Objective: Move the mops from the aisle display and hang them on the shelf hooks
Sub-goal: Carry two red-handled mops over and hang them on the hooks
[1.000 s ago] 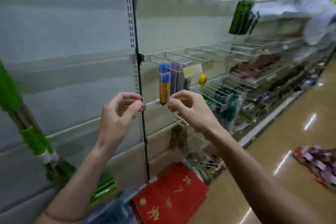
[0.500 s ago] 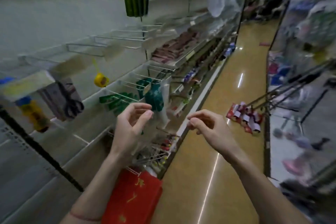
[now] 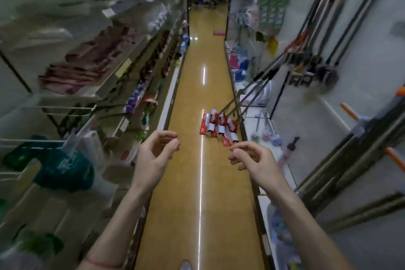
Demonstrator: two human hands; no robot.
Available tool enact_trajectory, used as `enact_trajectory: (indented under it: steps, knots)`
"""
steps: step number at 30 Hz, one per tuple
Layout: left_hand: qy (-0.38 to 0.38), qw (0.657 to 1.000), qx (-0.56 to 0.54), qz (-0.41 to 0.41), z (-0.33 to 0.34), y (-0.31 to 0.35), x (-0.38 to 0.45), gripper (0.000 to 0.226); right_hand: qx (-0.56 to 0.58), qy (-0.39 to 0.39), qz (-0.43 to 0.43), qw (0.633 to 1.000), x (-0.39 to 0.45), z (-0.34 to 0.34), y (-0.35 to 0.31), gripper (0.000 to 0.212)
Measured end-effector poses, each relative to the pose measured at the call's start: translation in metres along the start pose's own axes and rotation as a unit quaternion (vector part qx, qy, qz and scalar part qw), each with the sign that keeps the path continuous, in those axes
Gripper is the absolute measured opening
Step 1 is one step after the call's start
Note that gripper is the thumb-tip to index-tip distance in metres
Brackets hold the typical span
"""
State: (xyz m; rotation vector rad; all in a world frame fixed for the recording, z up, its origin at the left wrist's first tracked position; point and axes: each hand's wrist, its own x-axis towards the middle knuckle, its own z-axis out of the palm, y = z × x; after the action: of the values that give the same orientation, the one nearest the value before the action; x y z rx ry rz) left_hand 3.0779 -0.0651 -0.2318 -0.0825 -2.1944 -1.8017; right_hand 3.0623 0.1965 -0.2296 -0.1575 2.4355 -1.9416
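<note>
Above the glossy yellow aisle floor (image 3: 192,182): left hand (image 3: 154,155) and right hand (image 3: 252,160) loosely curled, empty; red-and-white-wrapped mops (image 3: 219,127) well beyond.

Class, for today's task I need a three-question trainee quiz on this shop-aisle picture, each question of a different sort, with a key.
1. True or false: the left hand holds a mop.
2. Where do the heads of the leaning mops rest?
A. on the floor
B. on a top shelf
C. in a basket
3. Fill in: the mops' handles lean toward the shelving on the person's ______ side.

Key
1. False: both it and the right hand are loosely curled, holding nothing.
2. A
3. right
</note>
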Motion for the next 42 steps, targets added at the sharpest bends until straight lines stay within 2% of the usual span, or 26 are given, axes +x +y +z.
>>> enact_trajectory:
  steps: [2,5,10,16,24,31,35,42]
  knots:
    - [-0.016,1.000,-0.014,-0.008,0.012,-0.012,0.046,0.028,-0.001,0.025,0.013,1.000,0.036,-0.006,0.006,0.010]
    - [-0.058,0.998,-0.019,-0.011,0.031,-0.026,0.116,0.017,-0.003,0.067,0.029,0.997,0.091,-0.014,0.014,0.010]
    - [-0.099,0.995,-0.025,-0.015,0.064,-0.050,0.220,0.034,0.010,0.111,0.050,0.992,0.179,-0.031,0.031,0.011]
    - [-0.117,0.992,-0.011,-0.039,0.122,-0.105,0.353,0.015,0.022,0.145,0.063,0.987,0.314,-0.065,0.065,0.010]
    - [-0.122,0.989,0.011,-0.079,0.192,-0.156,0.530,0.012,0.025,0.134,0.100,0.986,0.509,-0.114,0.097,0.011]
    - [-0.156,0.983,0.008,-0.094,0.233,-0.197,0.688,0.012,0.028,0.141,0.127,0.981,0.664,-0.130,0.113,0.012]
    - [-0.197,0.975,-0.008,-0.100,0.267,-0.231,0.789,0.012,0.018,0.184,0.140,0.973,0.746,-0.132,0.128,0.012]
    - [-0.311,0.943,-0.019,-0.117,0.331,-0.272,0.936,0.012,0.049,0.287,0.196,0.936,0.844,-0.135,0.141,0.012]
